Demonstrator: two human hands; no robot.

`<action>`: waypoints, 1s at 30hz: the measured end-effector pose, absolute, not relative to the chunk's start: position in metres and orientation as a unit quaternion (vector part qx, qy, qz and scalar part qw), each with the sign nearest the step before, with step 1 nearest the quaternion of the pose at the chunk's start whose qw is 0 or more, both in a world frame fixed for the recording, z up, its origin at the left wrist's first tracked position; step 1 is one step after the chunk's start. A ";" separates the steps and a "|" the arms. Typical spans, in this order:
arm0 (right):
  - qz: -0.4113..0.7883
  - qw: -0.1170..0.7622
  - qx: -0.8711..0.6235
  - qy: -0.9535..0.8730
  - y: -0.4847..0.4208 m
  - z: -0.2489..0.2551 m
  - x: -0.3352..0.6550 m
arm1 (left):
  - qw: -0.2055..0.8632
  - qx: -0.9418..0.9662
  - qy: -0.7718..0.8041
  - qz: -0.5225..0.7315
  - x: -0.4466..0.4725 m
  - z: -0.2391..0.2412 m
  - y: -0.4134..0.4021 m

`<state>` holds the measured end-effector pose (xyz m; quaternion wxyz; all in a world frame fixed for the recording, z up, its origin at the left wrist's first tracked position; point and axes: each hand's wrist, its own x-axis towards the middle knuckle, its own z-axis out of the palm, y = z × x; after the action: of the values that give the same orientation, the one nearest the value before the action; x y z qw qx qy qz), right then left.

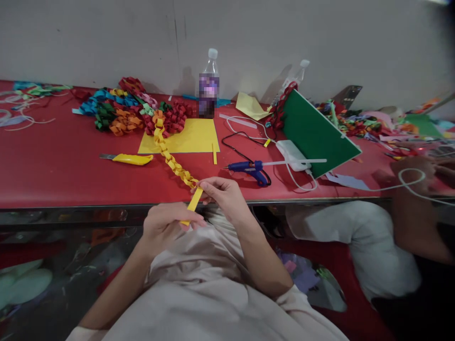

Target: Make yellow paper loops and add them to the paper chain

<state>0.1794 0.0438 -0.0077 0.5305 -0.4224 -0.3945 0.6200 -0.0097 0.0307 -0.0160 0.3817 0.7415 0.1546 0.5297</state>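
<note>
A yellow paper strip (194,201) stretches between my two hands, just in front of the table's near edge. My left hand (172,219) grips its lower end between thumb and fingers. With thumb and forefinger my right hand (220,194) pinches the upper end, right where the yellow paper chain (172,163) ends. From there the chain runs back over the red table to a heap of coloured paper chains (131,111). To the right of my right hand lies a blue glue gun (249,168) with a clear glue stick in it. A yellow utility knife (131,159) rests on the left, its blade out.
Yellow sheets (199,135) and a short yellow strip (214,154) lie mid-table. A bottle (208,94) stands by the wall. On the right, a green board (316,132) leans over a white power strip (293,155) with cables. Another person's hands (423,166) are farther right.
</note>
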 end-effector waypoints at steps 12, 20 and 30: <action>0.698 0.497 -0.366 -0.363 0.042 0.011 0.192 | 0.211 0.865 0.128 0.436 -0.014 0.003 0.031; 0.655 0.503 -0.355 -0.437 0.010 0.032 0.195 | 0.038 0.887 0.315 0.335 -0.033 -0.016 0.036; 0.703 0.481 -0.326 -0.410 0.002 0.028 0.195 | 0.056 0.887 0.316 0.333 -0.031 -0.008 0.034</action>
<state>0.1946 0.0022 0.0282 0.4813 -0.3261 -0.4098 0.7029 -0.0309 0.0336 -0.0080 0.0558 0.8866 0.3157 0.3334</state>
